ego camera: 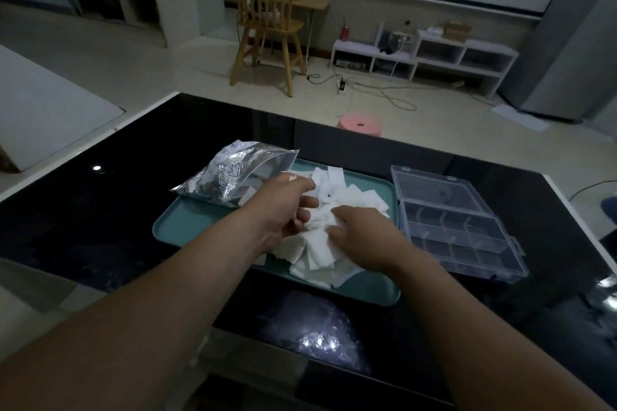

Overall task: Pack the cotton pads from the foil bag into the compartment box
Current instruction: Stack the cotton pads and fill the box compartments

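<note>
Two bare forearms are stretching from the bottom edge of the frame toward its middle, over a dark glossy table [100, 227]. The left hand [283, 207] is curling its fingers into a heap of white pads [320, 250] — a few of them are sitting pinched between its thumb and bent fingers. The right hand [364, 230] is lying knuckles-up on the same heap, just right of the left one, with its fingers bending down into the pads. Its fingertips are hiding beneath it, so whether it is gripping anything cannot be told.

The pads are lying loose on a teal tray [187, 227] at the centre of the frame, covering its right half. A silver bag [230, 173] is resting on the tray's upper left corner, its open mouth facing the heap, and more pads are showing inside it. A clear box [464, 237] is sitting on the table just right of the tray — its lid is lying open toward the top of the frame, and the divided base is lying nearer the bottom.

Beyond the table's far edge a pink stool [360, 124] is standing on the floor, and a wooden chair [267, 20] is standing at upper centre.
</note>
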`<act>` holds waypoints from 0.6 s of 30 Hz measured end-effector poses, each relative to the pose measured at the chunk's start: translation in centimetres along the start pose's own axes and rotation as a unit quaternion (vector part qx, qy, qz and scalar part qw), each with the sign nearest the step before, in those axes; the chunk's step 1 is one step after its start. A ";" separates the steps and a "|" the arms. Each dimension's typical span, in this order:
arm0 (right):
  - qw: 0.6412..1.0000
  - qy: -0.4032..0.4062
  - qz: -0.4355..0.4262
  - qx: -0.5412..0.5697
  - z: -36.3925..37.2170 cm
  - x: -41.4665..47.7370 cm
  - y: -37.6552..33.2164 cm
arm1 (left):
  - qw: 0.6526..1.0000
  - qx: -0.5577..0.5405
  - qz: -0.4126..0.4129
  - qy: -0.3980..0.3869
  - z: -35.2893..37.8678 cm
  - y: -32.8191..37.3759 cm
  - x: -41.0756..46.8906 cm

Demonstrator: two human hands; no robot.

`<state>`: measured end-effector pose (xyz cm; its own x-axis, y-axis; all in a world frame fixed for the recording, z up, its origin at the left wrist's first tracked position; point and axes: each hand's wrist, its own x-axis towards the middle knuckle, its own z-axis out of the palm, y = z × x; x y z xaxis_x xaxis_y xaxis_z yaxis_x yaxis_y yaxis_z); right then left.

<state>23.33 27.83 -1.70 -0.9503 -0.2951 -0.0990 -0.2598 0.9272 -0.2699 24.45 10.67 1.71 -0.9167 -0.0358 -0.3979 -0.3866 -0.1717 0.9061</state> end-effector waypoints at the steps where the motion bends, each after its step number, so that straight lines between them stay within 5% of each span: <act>1: 1.000 0.003 -0.002 -0.001 0.0 -0.1 0.1 | 1.000 0.005 -0.007 -0.004 0.1 -0.1 0.0; 9: 0.999 0.034 -0.003 0.008 0.0 -0.4 0.8 | 1.000 -0.009 -0.017 -0.024 0.9 -0.5 0.2; 15: 0.965 0.243 0.002 0.102 -2.3 -0.7 0.3 | 0.997 -0.066 -0.002 -0.050 1.2 -0.2 0.0; 18: 0.939 0.262 0.016 0.221 -3.3 -1.5 -0.9 | 0.996 -0.041 0.049 -0.067 2.0 -0.4 -0.2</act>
<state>24.48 28.16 1.84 -0.9406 -0.0066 0.3394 -0.2423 0.7134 -0.6575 24.64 12.70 1.69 -0.9569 0.0743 -0.2807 -0.2904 -0.2546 0.9224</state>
